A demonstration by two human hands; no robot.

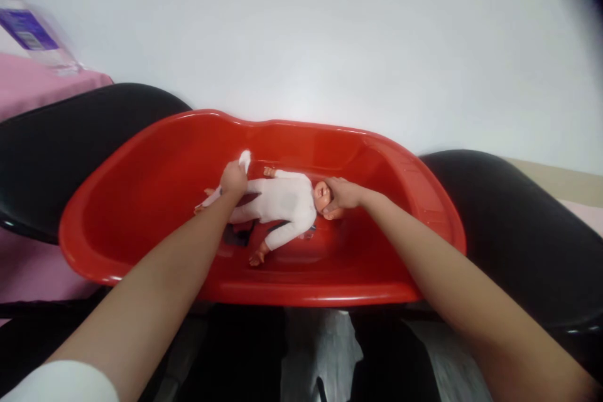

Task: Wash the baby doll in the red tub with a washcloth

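Observation:
A baby doll (285, 198) in white clothing lies on its back inside a red baby bathtub (330, 294), its head to the right. My right hand (345, 193) curves around the doll's head, fingers and thumb against its sides. Above the doll's legs, my left hand (234, 179) is closed on a small white wad (245, 159) that looks like cotton or cloth. It pokes out past my fingers. Both of the doll's arms are spread out from its body, and its lower legs are partly behind my left forearm.
Black chair seats stand beside the tub, one on the left (85, 138) and one on the right (513, 232). A pink cloth (42, 85) with a clear-and-purple package (29, 29) on it is at far left. Behind the tub rises a pale wall (320, 38).

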